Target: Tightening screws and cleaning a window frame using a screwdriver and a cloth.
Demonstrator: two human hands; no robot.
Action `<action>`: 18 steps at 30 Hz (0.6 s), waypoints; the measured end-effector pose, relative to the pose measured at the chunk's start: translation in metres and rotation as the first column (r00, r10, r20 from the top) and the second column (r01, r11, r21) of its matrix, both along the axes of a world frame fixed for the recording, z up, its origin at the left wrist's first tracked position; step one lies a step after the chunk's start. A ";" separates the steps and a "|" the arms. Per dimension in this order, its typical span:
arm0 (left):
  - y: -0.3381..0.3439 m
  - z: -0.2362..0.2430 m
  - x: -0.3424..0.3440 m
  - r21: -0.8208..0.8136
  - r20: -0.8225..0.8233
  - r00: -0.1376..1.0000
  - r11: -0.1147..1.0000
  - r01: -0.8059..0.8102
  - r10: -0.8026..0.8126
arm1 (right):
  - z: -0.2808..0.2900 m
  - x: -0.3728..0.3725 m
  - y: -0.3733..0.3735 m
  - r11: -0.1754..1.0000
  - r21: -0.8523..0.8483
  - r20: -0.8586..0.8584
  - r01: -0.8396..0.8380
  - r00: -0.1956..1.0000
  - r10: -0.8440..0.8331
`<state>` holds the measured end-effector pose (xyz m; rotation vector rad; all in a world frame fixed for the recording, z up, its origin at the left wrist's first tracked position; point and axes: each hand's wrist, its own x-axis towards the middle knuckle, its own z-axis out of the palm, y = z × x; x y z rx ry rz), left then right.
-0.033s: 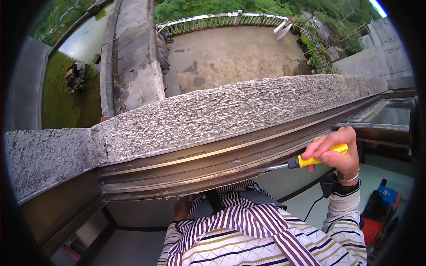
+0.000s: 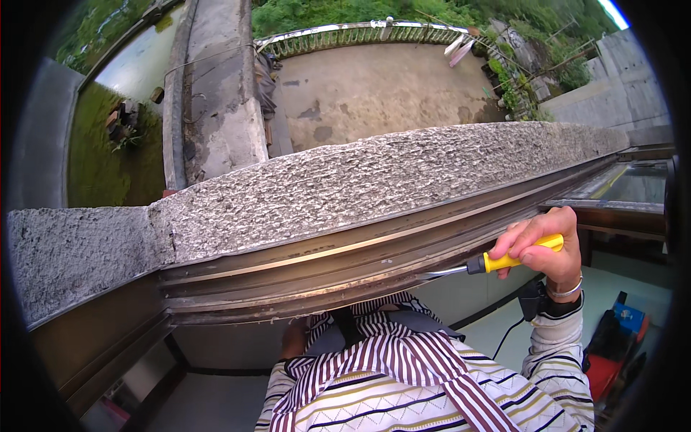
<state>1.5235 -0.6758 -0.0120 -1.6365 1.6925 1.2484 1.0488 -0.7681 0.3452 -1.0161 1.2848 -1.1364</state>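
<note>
My right hand (image 2: pixel 543 245) is closed around the yellow handle of a screwdriver (image 2: pixel 497 261). Its metal shaft points left, and the tip rests in a groove of the long metal window track (image 2: pixel 324 266). The track runs along the inner side of a rough grey concrete sill (image 2: pixel 360 187). What seems to be my left hand (image 2: pixel 291 338) shows only as a small patch below the track, beside my striped shirt; its fingers are hidden. A bangle and a dark strap sit on my right wrist.
A sliding window frame with glass (image 2: pixel 626 183) stands in the track at the right. A red and blue object (image 2: pixel 615 345) and a black cable (image 2: pixel 504 335) lie on the floor at lower right. Far below outside are a concrete yard (image 2: pixel 389 86), a railing and a pond.
</note>
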 end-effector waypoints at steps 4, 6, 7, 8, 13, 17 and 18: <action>0.002 -0.003 0.003 -0.011 0.001 1.000 1.000 -0.016 0.016 | -0.003 0.005 0.000 1.000 -0.019 0.005 -0.016 1.000 0.016; 0.003 -0.004 0.006 -0.014 0.000 1.000 1.000 -0.019 0.019 | -0.005 0.009 0.000 0.999 -0.033 0.010 -0.021 1.000 0.021; 0.002 -0.006 0.006 -0.017 0.001 1.000 1.000 -0.019 0.020 | -0.007 0.011 0.000 0.999 -0.042 0.012 -0.022 1.000 0.023; 0.003 -0.006 0.008 -0.017 0.001 1.000 1.000 -0.022 0.022 | -0.008 0.014 0.000 0.998 -0.051 0.015 -0.024 1.000 0.025; 0.007 -0.011 0.015 -0.019 0.011 0.998 0.998 -0.065 0.065 | -0.013 0.030 -0.001 0.998 -0.064 0.045 -0.015 0.999 0.018; 0.011 -0.006 0.018 -0.024 0.010 0.995 0.994 -0.103 0.103 | -0.012 0.065 -0.001 0.999 0.014 0.039 -0.032 0.999 0.031; 0.011 0.000 0.018 -0.023 -0.007 0.994 0.994 -0.111 0.111 | -0.011 0.080 -0.005 0.996 0.017 0.005 -0.082 0.997 0.082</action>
